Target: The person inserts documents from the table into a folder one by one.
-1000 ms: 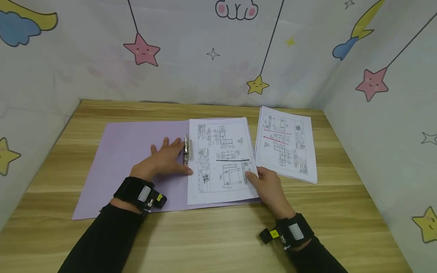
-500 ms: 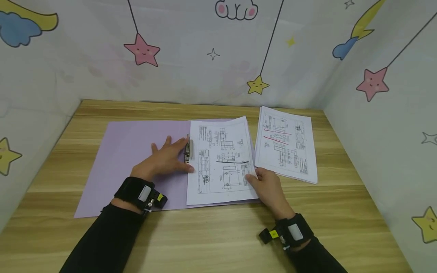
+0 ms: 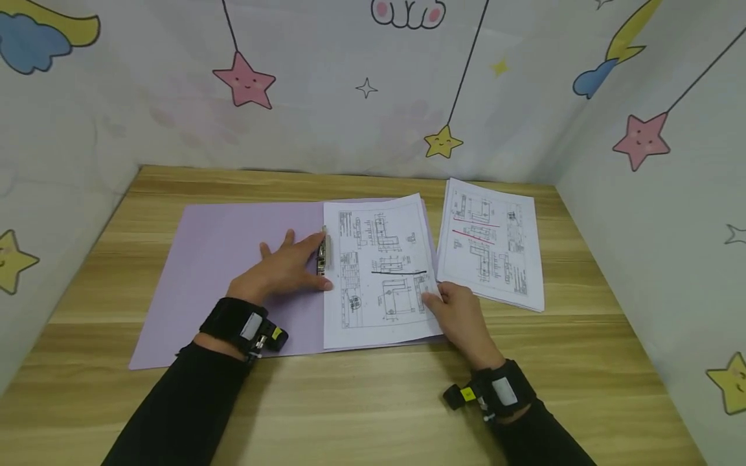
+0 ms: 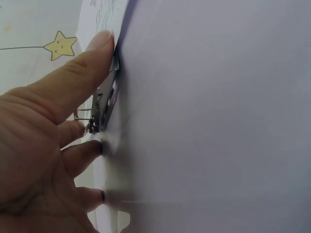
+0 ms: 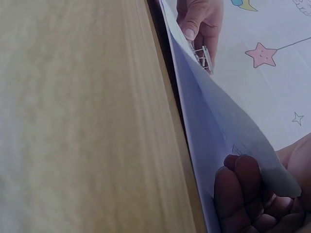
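Note:
A purple folder [image 3: 233, 233] lies spread on the table, with a metal clip [image 3: 321, 255] at its middle. On its right half are white sheets of paper [image 3: 361, 340] printed with technical drawings, their left edge at the clip. My left hand [image 3: 282, 266] has its fingers spread over the folder, index fingertip at the clip's upper end. Its thumb [image 4: 77, 77] rests on the left edge of the sheets. My right hand [image 3: 460, 317] pinches the sheets near their lower right corner, thumb on top. In the right wrist view its curled fingers [image 5: 233, 189] lie under the lifted paper edge.
A second stack of printed sheets [image 3: 495, 291], with red lines on top, lies to the right of the folder. The wooden table [image 3: 350, 408] ends at a patterned cloth backdrop [image 3: 326, 136] behind and at the sides.
The folder and its clip have shifted slightly to the right, my left hand along with them. The right hand keeps its pinch on the sheets in nearly the same place.

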